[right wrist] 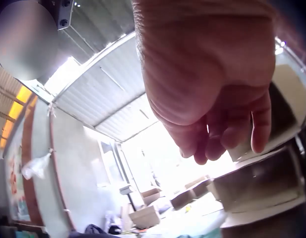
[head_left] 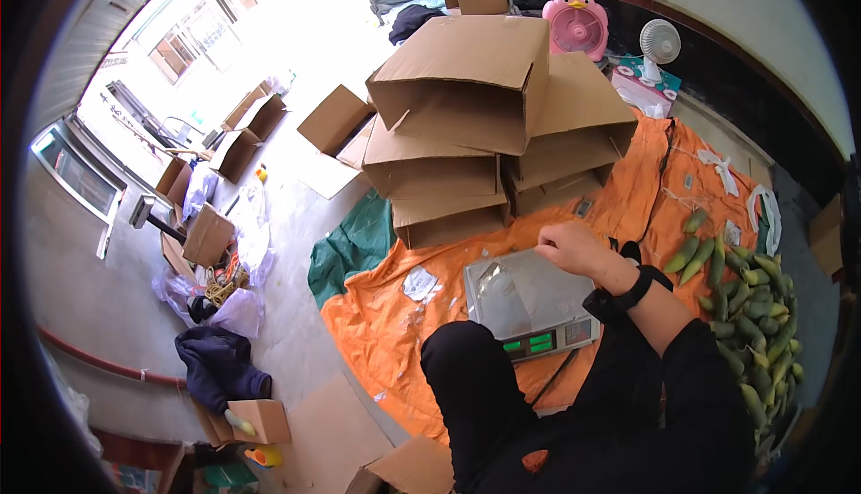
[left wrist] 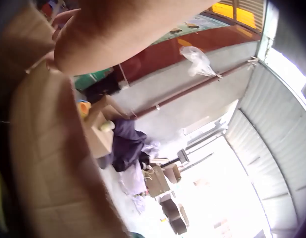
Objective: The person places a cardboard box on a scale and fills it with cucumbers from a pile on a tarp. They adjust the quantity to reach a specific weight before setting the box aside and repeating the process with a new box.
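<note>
In the head view my right hand [head_left: 574,247] is over the far right corner of a digital weighing scale [head_left: 516,292], which has a flat metal pan and a green lit display. The fingers of that hand hang loosely curled with nothing in them, as the right wrist view shows from the palm side. The left hand [left wrist: 68,42] appears only in its own wrist view, at the top left. Its bent fingers grip the edge of a brown cardboard box [left wrist: 49,158], and part of the hand is hidden behind the wrist.
Open cardboard boxes [head_left: 457,82] are stacked beyond the scale on an orange tarp [head_left: 359,315]. Long green vegetables [head_left: 762,315] lie heaped at the right. A pink fan [head_left: 576,26] and a white fan [head_left: 659,44] stand behind. Cardboard flaps [head_left: 417,465] reach up beside my leg.
</note>
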A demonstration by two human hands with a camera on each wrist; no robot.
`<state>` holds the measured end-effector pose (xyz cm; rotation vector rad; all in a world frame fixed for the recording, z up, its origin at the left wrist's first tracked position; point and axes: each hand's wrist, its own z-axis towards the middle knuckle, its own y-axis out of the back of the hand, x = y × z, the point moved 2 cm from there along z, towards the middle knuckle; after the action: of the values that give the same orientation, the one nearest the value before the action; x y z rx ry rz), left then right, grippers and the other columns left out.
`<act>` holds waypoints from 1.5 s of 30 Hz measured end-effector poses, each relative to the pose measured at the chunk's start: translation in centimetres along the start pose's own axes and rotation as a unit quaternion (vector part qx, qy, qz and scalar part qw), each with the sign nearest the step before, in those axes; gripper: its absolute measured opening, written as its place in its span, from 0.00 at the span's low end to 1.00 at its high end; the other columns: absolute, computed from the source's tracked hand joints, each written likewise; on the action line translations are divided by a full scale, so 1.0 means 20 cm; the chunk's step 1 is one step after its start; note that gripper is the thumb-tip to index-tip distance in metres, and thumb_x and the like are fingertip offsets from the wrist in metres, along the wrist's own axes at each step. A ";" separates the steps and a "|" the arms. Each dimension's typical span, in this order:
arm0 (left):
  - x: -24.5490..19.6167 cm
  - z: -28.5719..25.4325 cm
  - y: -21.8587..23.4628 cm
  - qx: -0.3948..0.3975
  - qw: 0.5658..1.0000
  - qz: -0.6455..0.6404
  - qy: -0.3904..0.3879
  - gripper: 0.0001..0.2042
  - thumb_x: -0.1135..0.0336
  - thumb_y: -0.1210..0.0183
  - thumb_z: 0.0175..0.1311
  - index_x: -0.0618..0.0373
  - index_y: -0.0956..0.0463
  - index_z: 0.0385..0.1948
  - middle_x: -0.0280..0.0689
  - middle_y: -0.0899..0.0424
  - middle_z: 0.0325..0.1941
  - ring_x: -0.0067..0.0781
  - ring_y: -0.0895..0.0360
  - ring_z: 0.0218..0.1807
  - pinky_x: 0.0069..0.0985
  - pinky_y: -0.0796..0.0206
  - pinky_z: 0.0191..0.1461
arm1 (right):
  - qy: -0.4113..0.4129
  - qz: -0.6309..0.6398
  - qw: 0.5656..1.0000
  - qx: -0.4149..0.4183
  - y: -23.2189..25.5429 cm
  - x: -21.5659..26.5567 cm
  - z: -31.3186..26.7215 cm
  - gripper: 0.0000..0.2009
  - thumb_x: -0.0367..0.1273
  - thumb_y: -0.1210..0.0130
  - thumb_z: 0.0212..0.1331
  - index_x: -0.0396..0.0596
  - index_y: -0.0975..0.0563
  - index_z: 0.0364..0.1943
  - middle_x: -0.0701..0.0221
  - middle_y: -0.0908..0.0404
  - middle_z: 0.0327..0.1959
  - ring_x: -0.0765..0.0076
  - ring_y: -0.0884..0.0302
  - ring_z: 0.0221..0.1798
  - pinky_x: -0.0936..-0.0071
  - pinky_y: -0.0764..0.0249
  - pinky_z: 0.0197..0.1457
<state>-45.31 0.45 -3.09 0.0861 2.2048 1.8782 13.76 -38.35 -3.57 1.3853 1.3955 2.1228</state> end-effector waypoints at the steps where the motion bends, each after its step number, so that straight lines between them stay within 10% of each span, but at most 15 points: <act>1: -0.17 0.12 0.03 0.035 0.999 0.001 0.002 0.20 0.56 0.42 0.59 0.61 0.21 0.47 0.50 0.20 0.50 0.47 0.24 0.54 0.35 0.35 0.60 | -0.022 0.010 1.000 0.012 -0.03 -0.09 -0.02 0.10 0.40 0.46 0.54 0.49 0.21 0.28 0.63 0.19 0.28 0.51 0.21 0.36 0.58 0.27 0.38; 4: -0.61 0.44 -0.01 -0.025 0.946 -0.228 -0.231 0.13 0.67 0.42 0.55 0.69 0.21 0.38 0.48 0.18 0.33 0.39 0.20 0.36 0.33 0.29 0.42 | -0.052 -0.010 0.997 0.061 -0.14 -0.25 -0.03 0.10 0.39 0.46 0.53 0.50 0.20 0.30 0.63 0.18 0.30 0.52 0.21 0.37 0.58 0.26 0.40; 12: -2.54 0.06 0.31 0.283 0.783 -0.352 -0.428 0.21 0.62 0.45 0.66 0.63 0.31 0.58 0.40 0.20 0.51 0.28 0.25 0.53 0.25 0.34 0.55 | -0.050 0.008 0.980 0.190 -0.24 -0.16 -0.07 0.10 0.38 0.47 0.53 0.51 0.19 0.34 0.60 0.18 0.36 0.52 0.21 0.43 0.58 0.26 0.45; 23: -3.95 -0.01 -0.14 0.463 0.631 -0.536 -0.316 0.42 0.38 0.49 0.64 0.63 0.53 0.68 0.53 0.42 0.69 0.52 0.42 0.68 0.54 0.47 0.65 | -0.052 0.052 0.978 0.197 -0.11 -0.11 -0.06 0.13 0.40 0.44 0.57 0.47 0.23 0.41 0.57 0.19 0.39 0.48 0.22 0.46 0.55 0.27 0.49; 34: -4.21 -0.06 -0.25 0.503 0.514 -0.675 -0.168 0.15 0.64 0.43 0.66 0.57 0.30 0.51 0.38 0.23 0.52 0.37 0.25 0.52 0.43 0.32 0.58 | -0.049 0.068 0.982 0.172 -0.05 -0.11 -0.06 0.13 0.40 0.43 0.56 0.47 0.25 0.39 0.58 0.19 0.38 0.49 0.21 0.46 0.56 0.27 0.47; 45: -3.38 -0.02 0.12 0.433 0.572 -0.601 -0.352 0.19 0.70 0.45 0.64 0.65 0.32 0.56 0.43 0.23 0.54 0.37 0.24 0.56 0.33 0.32 0.61 | -0.088 0.032 0.988 0.121 0.00 -0.26 -0.14 0.16 0.42 0.45 0.56 0.50 0.23 0.45 0.59 0.18 0.40 0.49 0.21 0.46 0.57 0.27 0.50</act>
<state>19.90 -13.12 9.23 -0.3497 1.5215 -0.0932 14.17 -43.33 -6.77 1.6837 1.5968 1.8618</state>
